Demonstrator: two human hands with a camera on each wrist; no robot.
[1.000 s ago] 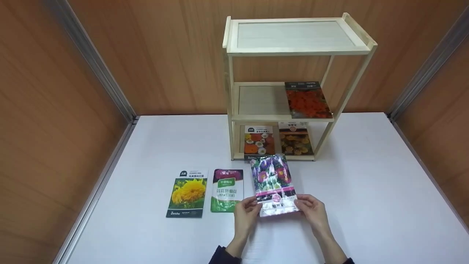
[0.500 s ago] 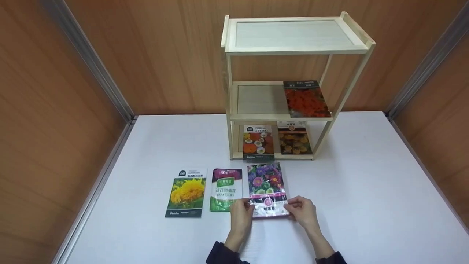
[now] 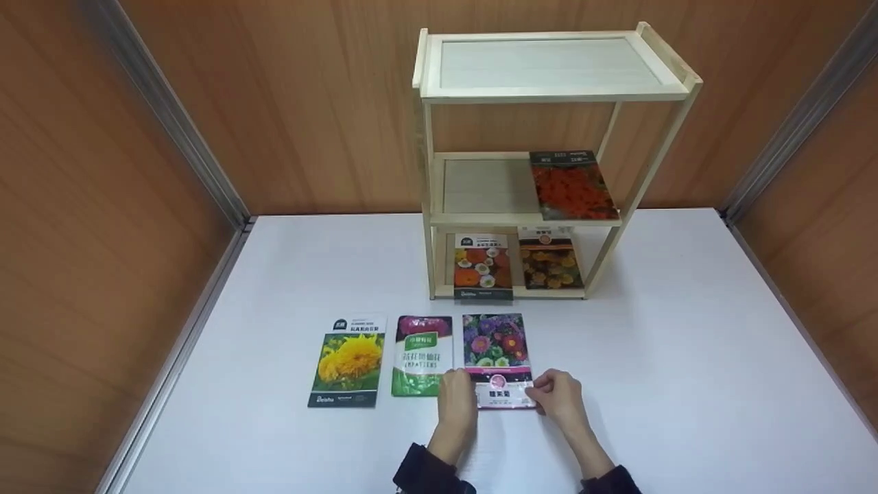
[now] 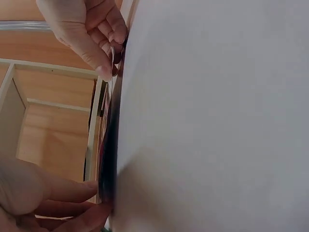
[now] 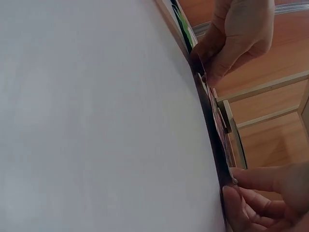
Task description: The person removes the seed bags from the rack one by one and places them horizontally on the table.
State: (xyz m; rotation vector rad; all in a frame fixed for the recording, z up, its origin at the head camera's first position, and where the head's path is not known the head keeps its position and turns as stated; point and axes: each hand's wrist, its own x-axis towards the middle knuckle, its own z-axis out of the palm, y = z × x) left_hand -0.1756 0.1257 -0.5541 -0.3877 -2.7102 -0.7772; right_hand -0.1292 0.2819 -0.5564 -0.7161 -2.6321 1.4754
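The purple-flower seed packet point(image 3: 496, 359) lies flat on the white table point(image 3: 686, 357), near the front edge, just beside the green packet point(image 3: 422, 355). The left hand point(image 3: 458, 403) and right hand point(image 3: 557, 396) each pinch a lower corner with curled fingers. The glossy packet can slide when the fingers let go, and then it may overlap the green packet or lie crooked in the row.

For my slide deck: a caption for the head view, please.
Both hands, left hand and right hand, hold a purple-flower seed packet flat on the white table.
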